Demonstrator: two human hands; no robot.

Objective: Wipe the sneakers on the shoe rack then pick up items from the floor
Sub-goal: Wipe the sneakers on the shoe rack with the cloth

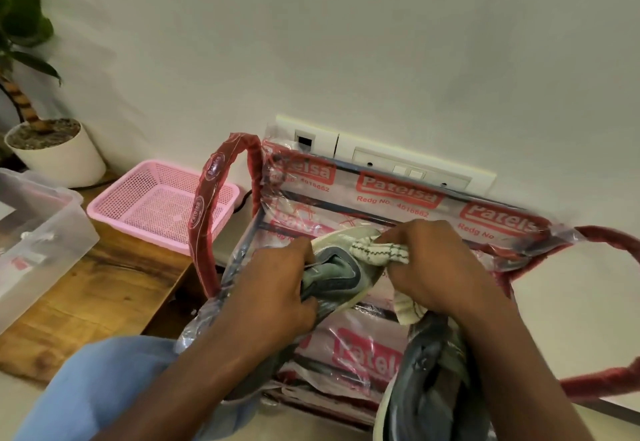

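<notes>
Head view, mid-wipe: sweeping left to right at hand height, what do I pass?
clear plastic box → pink basket → left hand → grey sneaker → cloth → right hand

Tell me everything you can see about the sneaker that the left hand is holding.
The sneaker has a grey-green fabric upper with darker grey trim and a cream sole. It is lifted and tilted, above the plastic-wrapped rack. The left hand grips its upper from the left; the right hand presses a striped cream cloth against its sole.
</notes>
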